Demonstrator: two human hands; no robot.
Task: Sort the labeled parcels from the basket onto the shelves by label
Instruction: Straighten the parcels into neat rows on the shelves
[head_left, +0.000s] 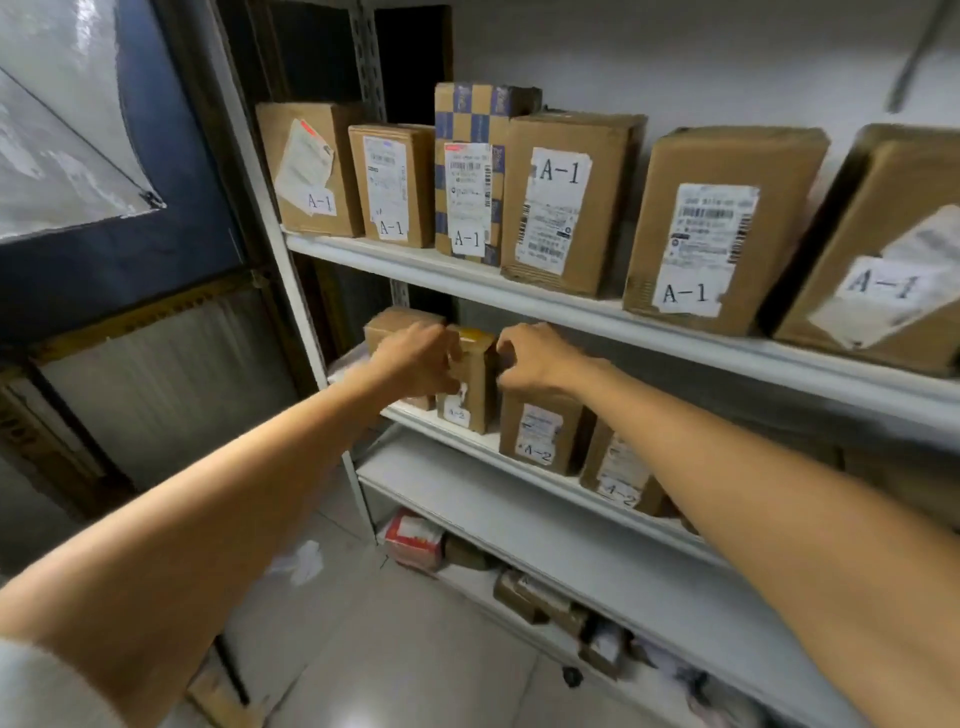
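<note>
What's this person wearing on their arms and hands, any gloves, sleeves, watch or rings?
No gloves: the left hand and right hand are bare, with no ring or watch visible. Both forearms are uncovered. A pale grey sleeve edge shows on the left arm at the bottom corner; no sleeve shows on the right arm.

A dark blue door panel (171, 182) stood at the left, with a clear, glossy plastic sheet (57, 130) over its upper part. Below it ran a worn yellow-and-black striped strip (145, 312) above a ribbed grey panel (166, 384). A crumpled scrap of white paper (304, 561) lay on the pale grey tiled floor (389, 649). A thin grey metal rod (917, 57) slanted across the white wall (675, 62).
</note>
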